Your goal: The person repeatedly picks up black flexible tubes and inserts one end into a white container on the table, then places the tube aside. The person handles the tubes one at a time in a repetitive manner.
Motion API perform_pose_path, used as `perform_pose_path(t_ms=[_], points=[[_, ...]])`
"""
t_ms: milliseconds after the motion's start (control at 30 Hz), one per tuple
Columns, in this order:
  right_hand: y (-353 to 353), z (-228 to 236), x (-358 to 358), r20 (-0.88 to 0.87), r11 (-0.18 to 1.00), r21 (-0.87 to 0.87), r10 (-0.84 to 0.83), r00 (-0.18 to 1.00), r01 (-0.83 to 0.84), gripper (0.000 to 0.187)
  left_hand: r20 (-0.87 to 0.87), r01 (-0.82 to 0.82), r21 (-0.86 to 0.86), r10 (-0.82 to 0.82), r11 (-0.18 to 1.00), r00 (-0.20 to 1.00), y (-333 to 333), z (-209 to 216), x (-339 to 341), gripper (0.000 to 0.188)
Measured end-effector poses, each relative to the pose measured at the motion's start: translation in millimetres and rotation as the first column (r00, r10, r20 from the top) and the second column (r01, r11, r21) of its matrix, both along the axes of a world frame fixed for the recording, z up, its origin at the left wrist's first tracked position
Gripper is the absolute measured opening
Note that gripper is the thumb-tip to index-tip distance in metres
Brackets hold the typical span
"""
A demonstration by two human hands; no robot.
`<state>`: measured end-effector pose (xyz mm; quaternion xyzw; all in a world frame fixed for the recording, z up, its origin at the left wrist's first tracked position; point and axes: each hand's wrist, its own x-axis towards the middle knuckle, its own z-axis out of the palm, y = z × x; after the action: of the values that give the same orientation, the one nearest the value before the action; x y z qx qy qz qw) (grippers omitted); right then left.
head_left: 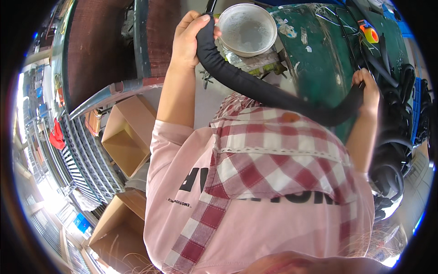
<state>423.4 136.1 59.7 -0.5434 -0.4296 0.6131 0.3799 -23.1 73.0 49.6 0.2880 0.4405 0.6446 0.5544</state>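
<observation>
1. Two hands share one black tube: the left hand is closed around one end, thumb laid along it, and the right hand is curled tight at the other. The tube hangs between them in a single sagging curve.
2. One thin dark rod sticks out of the tube's end, just past the left hand.
3. One round metal bowl, greyish inside, stands just right of the left hand.
4. One orange-and-yellow roll lies beyond the right hand.
5. Two cardboard boxes with open tops stand left of the left forearm, one nearer the body than the other.
6. Black curved tubing is heaped to the right of the right hand, too overlapped to count.
7. Writing: the pink shirt, below both hands, carries large dark capitals and a smaller printed line, partly covered by the red-and-white checked apron.
8. Edges and room: the worn green tabletop reaches from beside the bowl to beyond the right hand. The heap crowds the right hand's outer side; grey floor shows beside the left wrist. Whether the tube's sag touches the apron, I cannot tell.
</observation>
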Motion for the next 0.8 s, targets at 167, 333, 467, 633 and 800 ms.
perform_pose_path(t_ms=[167,333,467,633,800], points=[[9.8,26.4,16.6,-0.184,0.999,0.036,0.042,0.982,-0.036,0.021,-0.058,-0.057,0.071,0.062,0.996,0.996,5.5,26.7,10.1,0.021],[-13.9,31.4,-7.0,-0.231,0.999,0.032,0.023,0.973,-0.016,0.043,-0.125,-0.189,0.173,0.212,0.967,0.969,13.5,60.7,16.9,0.019],[-17.3,-7.3,9.9,-0.449,0.97,-0.001,-0.217,0.867,0.242,0.019,-0.176,-0.184,0.224,0.225,0.957,0.958,23.5,57.6,40.4,0.046],[-32.9,-1.8,7.0,-0.535,0.93,0.034,-0.292,0.793,0.366,0.019,0.066,0.06,0.132,-0.069,0.989,0.995,31.1,14.0,81.8,0.034],[-66.7,4.9,36.2,-0.362,0.931,0.143,-0.267,0.893,0.336,0.025,0.087,0.001,0.077,-0.007,0.997,0.996,60.4,11.8,113.2,0.028]])
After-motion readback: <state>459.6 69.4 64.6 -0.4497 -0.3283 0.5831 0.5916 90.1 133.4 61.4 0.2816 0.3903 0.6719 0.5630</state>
